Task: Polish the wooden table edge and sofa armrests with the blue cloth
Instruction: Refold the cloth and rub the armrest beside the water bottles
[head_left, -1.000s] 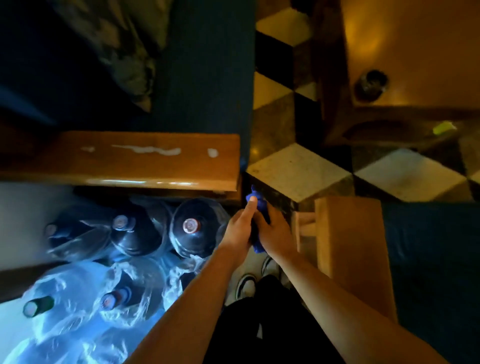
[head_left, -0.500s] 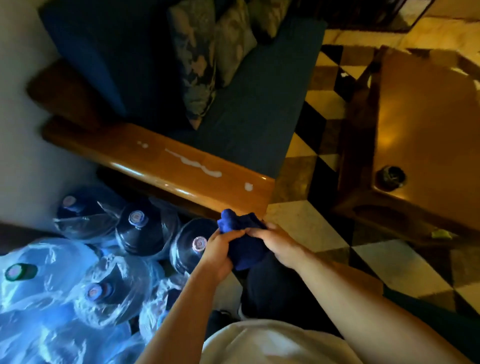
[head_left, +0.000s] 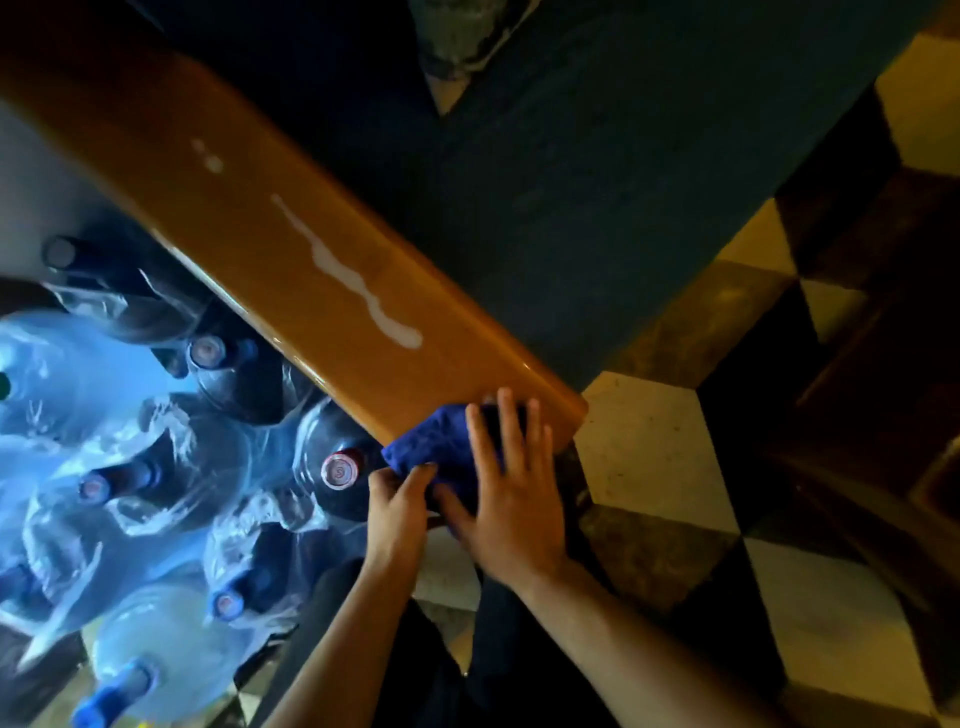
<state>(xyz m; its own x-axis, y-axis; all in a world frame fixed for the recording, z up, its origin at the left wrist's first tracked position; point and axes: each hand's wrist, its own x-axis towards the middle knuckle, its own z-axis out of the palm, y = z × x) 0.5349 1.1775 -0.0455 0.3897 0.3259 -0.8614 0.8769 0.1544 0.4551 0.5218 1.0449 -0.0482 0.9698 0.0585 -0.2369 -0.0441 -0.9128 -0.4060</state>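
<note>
The wooden sofa armrest (head_left: 291, 249) runs diagonally from upper left to the centre, with a white streak of polish (head_left: 358, 288) along its top. The blue cloth (head_left: 441, 447) lies over the armrest's near end. My right hand (head_left: 509, 488) presses flat on the cloth with fingers spread. My left hand (head_left: 397, 512) pinches the cloth's lower left corner, just off the armrest's end.
Several large blue water bottles (head_left: 156, 467) wrapped in plastic crowd the floor left of the armrest. The dark blue sofa seat (head_left: 597, 182) lies beyond it, with a patterned cushion (head_left: 457, 41) at the top. A checkered tile floor (head_left: 649, 452) spreads to the right.
The view has closed in on the armrest. Both hands carried the bunched cloth up from in front of the armrest onto its near end, and my right hand flattened over it.
</note>
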